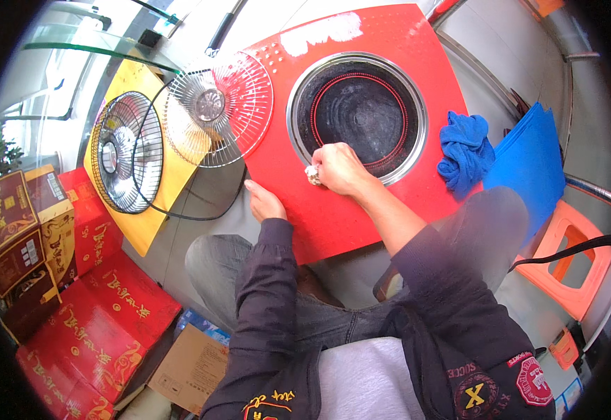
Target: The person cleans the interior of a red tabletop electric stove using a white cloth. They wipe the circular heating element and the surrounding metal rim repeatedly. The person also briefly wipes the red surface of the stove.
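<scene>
Before me is a red tabletop (332, 220) with a round black hotplate (363, 118) set in it, ringed by a shiny metal rim (420, 152). My right hand (339, 170) is at the near-left part of that rim, fingers closed around a small whitish crumpled wad (313, 175). What the wad is made of is unclear. My left hand (267, 203) touches the tabletop's left edge; whether its fingers grip underneath is hidden. To the right of the hotplate lies a bunched blue cloth (464, 149). A round chrome wire guard (211, 105) overlaps the tabletop's upper-left edge.
A round electric heater with a dark wire guard (129, 152) lies on a yellow board (153, 231), a black cord (200, 218) looping beside it. Red cartons (101, 320) stand lower left. A blue sheet (528, 157) and an orange plastic stool (597, 252) are at right.
</scene>
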The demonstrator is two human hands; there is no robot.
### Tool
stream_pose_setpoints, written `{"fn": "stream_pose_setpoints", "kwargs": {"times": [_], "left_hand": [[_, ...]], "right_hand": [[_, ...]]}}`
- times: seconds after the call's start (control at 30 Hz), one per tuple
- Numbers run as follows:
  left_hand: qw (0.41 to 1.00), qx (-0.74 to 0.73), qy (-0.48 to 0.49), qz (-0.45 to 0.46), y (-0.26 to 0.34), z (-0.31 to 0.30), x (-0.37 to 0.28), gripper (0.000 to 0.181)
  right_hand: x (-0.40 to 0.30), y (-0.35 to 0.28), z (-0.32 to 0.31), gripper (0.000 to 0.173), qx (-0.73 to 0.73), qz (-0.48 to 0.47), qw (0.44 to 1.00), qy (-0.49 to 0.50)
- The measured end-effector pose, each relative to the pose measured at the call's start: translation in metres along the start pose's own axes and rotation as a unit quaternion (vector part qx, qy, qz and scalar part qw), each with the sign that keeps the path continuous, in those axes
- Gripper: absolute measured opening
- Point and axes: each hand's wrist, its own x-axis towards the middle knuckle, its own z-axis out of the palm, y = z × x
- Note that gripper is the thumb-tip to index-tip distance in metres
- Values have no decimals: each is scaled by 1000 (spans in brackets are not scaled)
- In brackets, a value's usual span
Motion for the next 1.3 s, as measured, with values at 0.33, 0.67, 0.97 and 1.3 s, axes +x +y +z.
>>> {"fn": "stream_pose_setpoints", "kwargs": {"times": [0.33,0.67,0.97,1.3], "left_hand": [[986,151,52,-45,24,4,-4,72],[978,177,93,-58,26,9,-6,65],[978,180,82,-70,29,9,-8,67],[980,173,80,-63,19,8,-2,60]], "right_hand": [[-44,40,-38,16,-81,-35,988,-124],[-62,72,-77,10,-177,-130,968,-122],[-54,93,-124,9,-289,-148,941,-99],[-47,88,-163,16,381,91,919,49]]}}
